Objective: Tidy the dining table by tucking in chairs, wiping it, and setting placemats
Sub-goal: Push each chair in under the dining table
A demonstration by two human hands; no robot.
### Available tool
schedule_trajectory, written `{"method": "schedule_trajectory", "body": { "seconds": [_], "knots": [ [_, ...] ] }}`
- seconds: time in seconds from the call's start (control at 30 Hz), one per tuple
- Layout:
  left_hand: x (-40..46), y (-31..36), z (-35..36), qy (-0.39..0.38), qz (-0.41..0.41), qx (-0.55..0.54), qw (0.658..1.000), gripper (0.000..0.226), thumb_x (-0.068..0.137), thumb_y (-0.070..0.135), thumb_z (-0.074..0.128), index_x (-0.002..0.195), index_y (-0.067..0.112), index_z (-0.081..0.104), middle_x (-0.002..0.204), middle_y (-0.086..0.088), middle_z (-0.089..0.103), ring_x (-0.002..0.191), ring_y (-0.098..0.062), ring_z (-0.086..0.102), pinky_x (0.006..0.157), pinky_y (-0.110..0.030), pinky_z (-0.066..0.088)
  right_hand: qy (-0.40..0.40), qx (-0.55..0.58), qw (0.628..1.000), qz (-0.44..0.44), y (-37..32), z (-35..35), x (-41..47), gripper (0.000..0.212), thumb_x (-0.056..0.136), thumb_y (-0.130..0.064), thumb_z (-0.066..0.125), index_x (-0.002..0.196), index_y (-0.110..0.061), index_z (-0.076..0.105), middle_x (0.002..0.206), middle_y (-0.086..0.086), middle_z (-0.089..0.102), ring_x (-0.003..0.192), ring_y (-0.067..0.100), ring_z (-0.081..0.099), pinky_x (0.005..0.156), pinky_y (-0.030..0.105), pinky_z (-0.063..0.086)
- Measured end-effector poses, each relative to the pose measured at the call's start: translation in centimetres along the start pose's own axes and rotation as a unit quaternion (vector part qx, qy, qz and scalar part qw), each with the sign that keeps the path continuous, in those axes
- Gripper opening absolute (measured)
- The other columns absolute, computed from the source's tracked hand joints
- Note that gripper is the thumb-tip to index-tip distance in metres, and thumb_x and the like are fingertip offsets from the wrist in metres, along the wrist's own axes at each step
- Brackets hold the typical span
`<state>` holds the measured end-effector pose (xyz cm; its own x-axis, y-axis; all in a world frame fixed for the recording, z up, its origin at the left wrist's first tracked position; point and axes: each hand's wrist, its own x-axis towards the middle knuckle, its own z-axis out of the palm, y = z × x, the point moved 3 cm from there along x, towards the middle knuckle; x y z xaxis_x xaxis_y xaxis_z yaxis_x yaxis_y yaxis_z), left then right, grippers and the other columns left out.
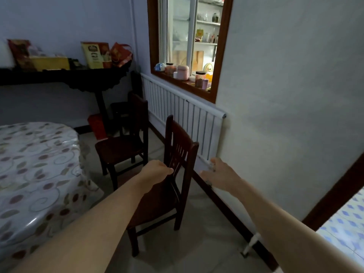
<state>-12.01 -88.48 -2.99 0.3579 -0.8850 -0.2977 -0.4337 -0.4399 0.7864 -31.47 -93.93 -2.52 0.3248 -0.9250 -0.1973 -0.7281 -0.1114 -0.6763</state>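
A dark wooden chair stands on the tiled floor in the middle, a little away from the dining table, which fills the left side under a leaf-patterned plastic cover. My left hand is closed around the near side of that chair's slatted back. My right hand hovers to the right of the chair back, fingers apart, holding nothing. A second dark chair stands farther back, also pulled out from the table.
A white radiator runs along the wall close behind both chairs, under a window sill with several jars. A dark sideboard with boxes stands at the back. A red box sits on the floor.
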Motion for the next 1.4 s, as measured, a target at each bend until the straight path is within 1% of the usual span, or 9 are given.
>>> {"method": "schedule_trajectory", "body": {
  "seconds": [0.13,0.33,0.5,0.7,0.8,0.87,0.97,1.23,1.4],
  "knots": [
    [6.9,3.3,2.3,0.008,0.001,0.024,1.0,0.011,0.09,0.023,0.059,0.086,0.012,0.061,0.095,-0.008,0.062,0.091,-0.022,0.059,0.088,-0.035,0.048,-0.024,0.02,0.999,-0.011,1.9,-2.2,8.0,0.079,0.091,-0.041,0.057,0.15,-0.009,0.014,0.154,0.01,0.024,0.136,0.024,0.031,0.105,0.028,0.03],
    [17.0,7.4,6.4,0.047,-0.06,0.016,0.997,0.022,0.089,0.024,0.059,0.072,0.016,0.049,0.078,-0.007,0.052,0.071,-0.019,0.052,0.071,-0.03,0.043,-0.082,0.012,0.994,-0.073,4.4,-5.8,20.8,0.074,0.091,-0.04,0.058,0.146,-0.009,0.021,0.147,0.007,0.035,0.129,0.022,0.04,0.095,0.021,0.035],
    [22.5,9.9,9.2,0.082,-0.109,0.023,0.99,0.026,0.091,0.026,0.057,0.069,0.017,0.048,0.072,0.0,0.048,0.066,-0.013,0.048,0.072,-0.029,0.041,-0.146,-0.012,0.984,-0.098,6.1,-7.5,29.7,0.075,0.092,-0.042,0.054,0.149,-0.009,0.018,0.154,0.007,0.024,0.137,0.022,0.031,0.099,0.024,0.031],
    [28.1,10.7,9.7,0.131,-0.159,0.019,0.978,0.038,0.09,0.026,0.058,0.06,0.023,0.035,0.067,0.005,0.039,0.061,-0.008,0.042,0.077,-0.028,0.04,-0.202,-0.021,0.972,-0.118,5.8,-6.4,37.9,0.064,0.094,-0.036,0.054,0.148,-0.02,0.024,0.152,0.005,0.03,0.136,0.023,0.034,0.103,0.03,0.034],
    [31.5,9.9,10.0,0.127,-0.173,0.002,0.977,0.03,0.089,0.027,0.06,0.065,0.022,0.043,0.076,0.002,0.048,0.068,-0.011,0.047,0.076,-0.027,0.04,-0.215,-0.032,0.968,-0.128,5.1,-5.5,41.1,0.062,0.094,-0.033,0.054,0.148,-0.019,0.024,0.152,0.005,0.03,0.137,0.023,0.032,0.106,0.031,0.032],
    [33.8,9.3,10.4,0.116,-0.168,0.002,0.979,0.015,0.088,0.028,0.061,0.093,0.014,0.058,0.103,-0.005,0.058,0.087,-0.015,0.051,0.077,-0.026,0.039,-0.219,-0.046,0.966,-0.132,4.8,-4.8,43.0,0.061,0.094,-0.03,0.054,0.147,-0.019,0.026,0.152,0.005,0.031,0.136,0.022,0.033,0.106,0.031,0.032],
    [36.8,8.8,11.0,0.093,-0.177,-0.008,0.98,0.047,0.087,0.029,0.062,0.125,0.008,0.048,0.127,-0.009,0.053,0.11,-0.022,0.052,0.079,-0.025,0.037,-0.237,-0.084,0.958,-0.141,4.4,-3.7,45.6,0.057,0.096,-0.025,0.051,0.147,-0.019,0.027,0.15,0.005,0.033,0.133,0.023,0.037,0.105,0.03,0.035],
    [42.5,7.6,11.2,0.111,-0.239,0.014,0.965,0.051,0.082,0.029,0.067,0.124,0.007,0.048,0.125,-0.01,0.055,0.112,-0.025,0.053,0.081,-0.026,0.04,-0.325,-0.091,0.914,-0.224,2.8,-0.4,52.0,0.06,0.093,0.007,0.036,0.148,-0.016,0.026,0.158,0.003,0.015,0.144,0.018,0.015,0.112,0.021,0.014],
    [44.4,6.9,13.3,0.139,-0.276,0.045,0.95,0.039,0.072,0.034,0.072,0.103,0.015,0.059,0.098,-0.004,0.066,0.085,-0.019,0.062,0.074,-0.031,0.052,-0.319,-0.074,0.895,-0.302,2.5,1.0,55.3,0.05,0.089,0.007,0.045,0.134,-0.015,0.043,0.155,0.003,0.022,0.14,0.02,0.027,0.112,0.027,0.025]
  ]
}}
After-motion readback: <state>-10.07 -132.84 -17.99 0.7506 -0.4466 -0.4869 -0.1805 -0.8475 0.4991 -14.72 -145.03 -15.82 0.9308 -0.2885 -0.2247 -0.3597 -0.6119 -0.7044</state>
